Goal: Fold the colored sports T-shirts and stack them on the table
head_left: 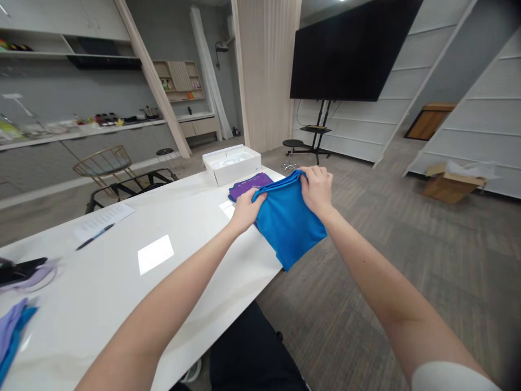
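A folded blue cloth (290, 222) hangs from both hands at the right end of the table. My left hand (246, 209) pinches its upper left corner, thumb on top. At the upper right corner, my right hand (317, 187) grips the cloth with curled fingers. Several layers show along its top edge, and its lower part hangs past the table's edge. Behind the cloth, a purple folded cloth (249, 185) lies on the table, partly covered from view.
On the white table (195, 217) stand an open white box (236, 169), a pen (95, 237) and a paper sheet (108, 220). Purple and blue cloths (14, 336) lie at the near left. A stool (293, 144) and a cardboard box (451, 184) stand on the floor beyond.
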The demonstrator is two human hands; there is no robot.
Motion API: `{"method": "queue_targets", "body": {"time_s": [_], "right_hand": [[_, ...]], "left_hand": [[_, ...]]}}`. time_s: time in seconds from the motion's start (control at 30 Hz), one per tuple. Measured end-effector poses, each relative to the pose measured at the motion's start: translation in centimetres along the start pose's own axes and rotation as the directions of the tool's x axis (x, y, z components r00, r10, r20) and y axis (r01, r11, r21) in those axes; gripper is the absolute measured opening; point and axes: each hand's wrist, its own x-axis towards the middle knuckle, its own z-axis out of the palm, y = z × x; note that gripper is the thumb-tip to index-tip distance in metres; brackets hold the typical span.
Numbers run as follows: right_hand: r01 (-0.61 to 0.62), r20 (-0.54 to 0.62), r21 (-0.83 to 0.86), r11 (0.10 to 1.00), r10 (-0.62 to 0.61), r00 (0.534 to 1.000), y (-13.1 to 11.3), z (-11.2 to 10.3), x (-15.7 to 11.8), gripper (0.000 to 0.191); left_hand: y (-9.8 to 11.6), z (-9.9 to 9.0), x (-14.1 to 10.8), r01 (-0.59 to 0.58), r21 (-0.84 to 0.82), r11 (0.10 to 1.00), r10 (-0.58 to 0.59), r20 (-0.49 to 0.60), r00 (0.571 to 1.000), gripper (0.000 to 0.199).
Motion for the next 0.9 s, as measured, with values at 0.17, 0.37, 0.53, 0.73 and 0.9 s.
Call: {"method": "queue_targets", "body": {"time_s": [0.17,0.37,0.53,0.73,0.9], "right_hand": [[-0.073,0.121,0.005,0.997,0.072,0.99,2.2,6.1,-1.1,0.036],[-0.086,-0.035,0.052,0.995,0.087,0.996,1.6,7.7,5.9,0.04],[-0.045,0.145,0.076,0.996,0.034,0.989,0.5,15.7,12.5,0.037],[-0.202,0.721,-0.009,0.979,0.147,0.677,1.2,28.3,9.0,0.064],[-0.244,0.718,0.067,0.967,0.123,0.685,2.4,29.3,5.5,0.058]], "left_hand": [[-4.8,2.9,0.8,0.216,0.018,0.976,-0.215,-0.036,0.976,0.033],[-2.5,1.5,6.6,0.097,-0.004,0.995,-0.097,-0.099,0.99,0.033],[-9.1,-0.9,14.7,0.273,0.035,0.962,-0.265,-0.14,0.954,0.034],[-20.0,-1.1,14.6,0.485,0.47,0.737,-0.387,-0.295,0.874,0.057],[-21.0,1.0,11.1,0.114,0.713,0.692,-0.114,-0.048,0.992,0.056]]}}
